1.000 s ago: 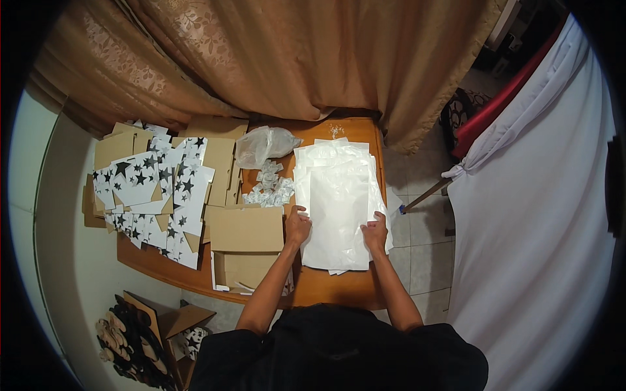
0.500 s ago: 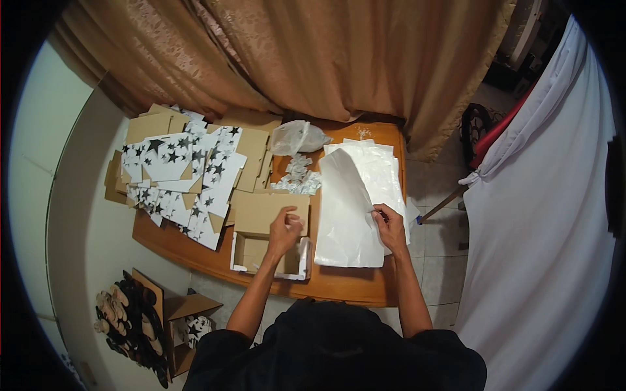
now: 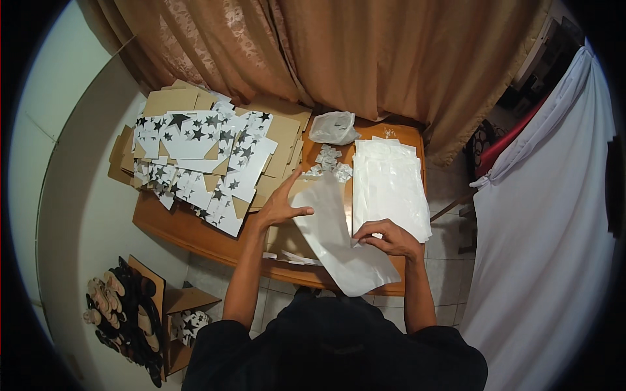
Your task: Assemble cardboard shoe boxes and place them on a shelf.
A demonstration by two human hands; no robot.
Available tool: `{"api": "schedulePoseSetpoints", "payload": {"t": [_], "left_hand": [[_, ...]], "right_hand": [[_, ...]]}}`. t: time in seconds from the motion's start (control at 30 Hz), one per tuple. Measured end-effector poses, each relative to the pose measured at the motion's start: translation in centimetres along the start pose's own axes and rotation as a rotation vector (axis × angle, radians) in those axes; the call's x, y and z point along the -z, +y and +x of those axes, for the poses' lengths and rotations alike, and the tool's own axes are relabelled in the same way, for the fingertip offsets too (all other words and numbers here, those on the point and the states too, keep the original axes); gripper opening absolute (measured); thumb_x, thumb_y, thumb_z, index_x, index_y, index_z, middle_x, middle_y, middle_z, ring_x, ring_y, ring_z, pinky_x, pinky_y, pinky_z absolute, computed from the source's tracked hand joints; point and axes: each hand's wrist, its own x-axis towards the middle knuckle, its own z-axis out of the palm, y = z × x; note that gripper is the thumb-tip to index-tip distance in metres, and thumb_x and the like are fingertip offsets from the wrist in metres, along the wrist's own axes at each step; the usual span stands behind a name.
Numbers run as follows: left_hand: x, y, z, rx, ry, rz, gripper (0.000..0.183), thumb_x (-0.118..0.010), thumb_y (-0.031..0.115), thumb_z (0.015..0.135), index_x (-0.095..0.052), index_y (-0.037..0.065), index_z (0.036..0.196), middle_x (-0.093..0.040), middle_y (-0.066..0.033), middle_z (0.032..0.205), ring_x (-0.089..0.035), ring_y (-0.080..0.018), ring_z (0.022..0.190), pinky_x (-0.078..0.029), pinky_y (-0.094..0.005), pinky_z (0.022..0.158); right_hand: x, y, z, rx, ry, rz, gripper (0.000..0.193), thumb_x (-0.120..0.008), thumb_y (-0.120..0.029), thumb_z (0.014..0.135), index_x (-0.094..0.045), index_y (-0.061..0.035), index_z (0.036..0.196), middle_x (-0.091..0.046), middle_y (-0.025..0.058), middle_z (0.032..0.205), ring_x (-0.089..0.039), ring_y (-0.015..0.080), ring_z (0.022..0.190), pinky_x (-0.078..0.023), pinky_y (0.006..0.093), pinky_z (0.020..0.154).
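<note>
A translucent white sheet hangs over the open cardboard box, hiding most of it. My right hand pinches the sheet by its right edge. At the sheet's left edge is my left hand, its thumb and fingers spread apart; whether the thumb touches the sheet I cannot tell. Right of the box lies a stack of white sheets. Small silvery packets are heaped behind the box, beside a crumpled clear plastic bag.
Flat cardboard pieces printed with black stars pile up on the left of the wooden table. Sandals and an open cardboard box stand at lower left. A brown curtain hangs behind; a white cloth hangs at right.
My right hand has drawn one sheet off the stack and leftward over the box. My left hand has opened and moved to the sheet's left side. The view has shifted slightly.
</note>
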Motion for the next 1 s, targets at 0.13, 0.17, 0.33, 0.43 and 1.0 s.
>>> {"api": "schedulePoseSetpoints", "payload": {"t": [0.13, 0.17, 0.33, 0.43, 1.0], "left_hand": [[2.4, -4.1, -2.0, 0.064, -0.168, -0.327, 0.075, -0.086, 0.028, 0.080, -0.054, 0.000, 0.141, -0.065, -0.0142, 0.131, -0.060, -0.0230, 0.119, -0.046, -0.0369, 0.104], [2.9, -5.1, -3.0, 0.058, -0.170, -0.340, 0.075, -0.086, 0.028, 0.080, -0.054, 0.000, 0.141, -0.065, -0.0142, 0.131, -0.060, -0.0230, 0.119, -0.046, -0.0369, 0.104], [5.3, -9.1, -7.0, 0.258, -0.141, -0.467, 0.037, -0.075, 0.012, 0.091, -0.066, -0.004, 0.123, -0.072, -0.0067, 0.110, -0.064, -0.0119, 0.100, -0.052, -0.0288, 0.090], [4.9, -11.2, -8.1, 0.299, -0.015, -0.807, 0.033, -0.072, 0.010, 0.094, -0.065, -0.007, 0.121, -0.073, -0.0096, 0.107, -0.067, -0.0133, 0.096, -0.055, -0.0294, 0.085], [0.8, -19.4, -9.2, 0.613, 0.210, -0.745, 0.023, -0.065, 0.003, 0.096, -0.064, -0.009, 0.115, -0.072, -0.0133, 0.102, -0.069, -0.0165, 0.084, -0.056, -0.0291, 0.075]], "right_hand": [[-3.6, -1.2, 2.6, -0.083, -0.048, -0.027, 0.019, -0.065, -0.010, 0.096, -0.070, 0.0002, 0.111, -0.073, 0.0096, 0.097, -0.068, 0.0194, 0.089, -0.053, 0.0325, 0.083], [-4.4, -1.2, 3.1, -0.095, -0.048, -0.036, 0.019, -0.065, -0.010, 0.096, -0.070, 0.0002, 0.111, -0.073, 0.0096, 0.097, -0.068, 0.0194, 0.089, -0.053, 0.0325, 0.083], [-6.8, 0.1, 4.9, -0.366, 0.108, 0.312, 0.026, -0.067, -0.018, 0.098, -0.068, -0.0044, 0.120, -0.069, 0.0023, 0.100, -0.061, 0.0129, 0.093, -0.050, 0.0280, 0.086], [-6.4, 8.5, 2.5, -0.496, 0.243, 0.625, 0.066, -0.042, -0.058, 0.104, -0.059, -0.0030, 0.135, -0.066, 0.0073, 0.122, -0.062, 0.0202, 0.108, -0.047, 0.0331, 0.101], [-12.0, 9.5, 2.7, -0.645, 0.735, 0.876, 0.040, -0.071, -0.038, 0.094, -0.061, -0.0057, 0.115, -0.063, 0.0010, 0.090, -0.060, 0.0107, 0.072, -0.052, 0.0263, 0.064]]}}
